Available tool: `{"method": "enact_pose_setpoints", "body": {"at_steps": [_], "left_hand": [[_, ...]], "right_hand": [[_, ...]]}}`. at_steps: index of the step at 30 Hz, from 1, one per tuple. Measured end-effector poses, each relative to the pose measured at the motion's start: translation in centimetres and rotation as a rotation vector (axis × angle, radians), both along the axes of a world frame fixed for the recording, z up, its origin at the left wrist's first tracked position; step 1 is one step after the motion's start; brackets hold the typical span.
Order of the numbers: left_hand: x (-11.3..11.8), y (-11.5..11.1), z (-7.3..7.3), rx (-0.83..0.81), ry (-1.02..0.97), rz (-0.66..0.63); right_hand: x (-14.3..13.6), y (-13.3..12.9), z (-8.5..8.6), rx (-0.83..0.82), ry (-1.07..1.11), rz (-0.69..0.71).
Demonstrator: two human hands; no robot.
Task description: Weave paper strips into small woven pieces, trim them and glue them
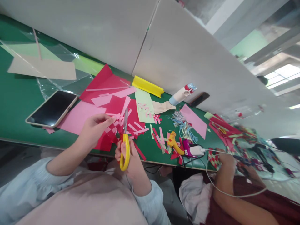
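My left hand (95,128) pinches the edge of a woven pink-and-red checked paper piece (114,127) between thumb and fingertips. In my right hand (134,159) is a pair of scissors (126,143) with yellow handles, the blades pointing away from me beside the woven piece. The blades look closed or nearly so. Beneath and around both hands lie red paper (112,103), a pink sheet (81,115) and loose pink strips (138,128). Part of the woven piece's lower edge is hidden by my right hand and the scissors.
A phone (52,107) lies left of my hands. Further right are a yellow plastic channel (147,86), a yellow glue gun (174,142), a bottle (180,94) and a white plug on a cable (196,151). A co-worker's hand (227,162) works at the right. A pale partition (117,34) stands behind.
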State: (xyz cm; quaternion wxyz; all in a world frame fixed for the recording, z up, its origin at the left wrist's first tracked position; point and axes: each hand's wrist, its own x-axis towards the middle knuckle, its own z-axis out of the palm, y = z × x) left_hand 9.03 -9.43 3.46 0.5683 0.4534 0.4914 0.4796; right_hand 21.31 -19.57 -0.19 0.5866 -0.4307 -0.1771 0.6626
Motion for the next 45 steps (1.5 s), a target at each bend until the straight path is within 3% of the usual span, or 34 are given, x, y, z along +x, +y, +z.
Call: {"method": "enact_pose_setpoints", "body": {"at_steps": [5, 13, 17, 25, 45], "left_hand": [[-0.4, 0.9, -0.4, -0.131, -0.077, -0.024], [-1.6, 2.3, -0.3, -0.310, -0.103, -0.040], [-2.1, 2.7, -0.2, -0.379, -0.118, -0.035], [-2.4, 2.7, 0.2, -0.292, -0.063, -0.120], [-2.7, 3.3, -0.3, -0.259, -0.033, -0.098]], "right_hand": [[1.5, 0.4, 1.0, 0.004, -0.012, -0.045], [3.4, 0.7, 2.7, -0.017, -0.257, -0.141], [3.9, 0.8, 2.8, -0.018, -0.284, -0.188], [3.4, 1.2, 1.4, -0.031, -0.272, -0.214], [1.5, 2.1, 0.1, 0.008, -0.222, -0.110]]}}
